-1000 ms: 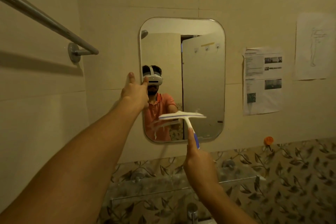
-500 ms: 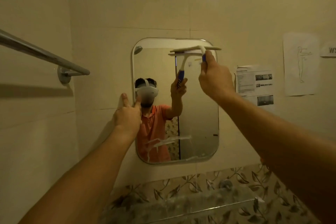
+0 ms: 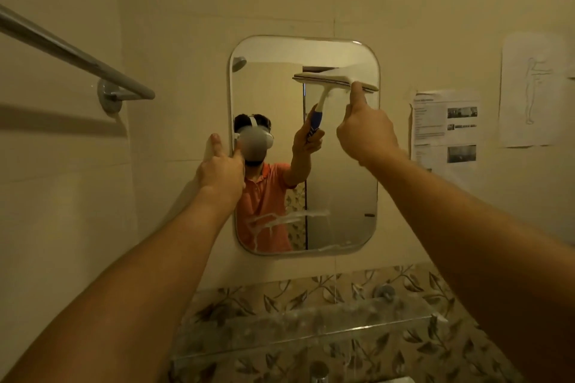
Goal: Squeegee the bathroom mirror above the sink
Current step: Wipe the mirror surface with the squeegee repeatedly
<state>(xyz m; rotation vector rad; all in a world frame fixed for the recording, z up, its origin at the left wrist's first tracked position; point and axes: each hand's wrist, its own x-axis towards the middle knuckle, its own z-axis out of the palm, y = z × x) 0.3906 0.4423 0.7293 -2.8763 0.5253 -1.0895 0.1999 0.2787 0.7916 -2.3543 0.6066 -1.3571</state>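
Tiled wall (image 3: 186,9), mirror (image 3: 342,196): right hand (image 3: 367,134) grips squeegee (image 3: 336,79), handle hidden; left hand (image 3: 222,171) at mirror edge, grip unclear.

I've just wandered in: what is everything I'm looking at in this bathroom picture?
mirror: one, silvery, wall centre
squeegee: one, white, against mirror's upper right
foam streaks: few, white, mirror's lower part
towel bar: one, chrome, left wall
paper sheets: at least two, white, right wall
glass shelf: one, clear, below mirror
leaf tiles: band, brown-patterned, behind shelf
tap: one, chrome, bottom edge
left hand: one, presses mirror's left edge
right hand: one, grips squeegee
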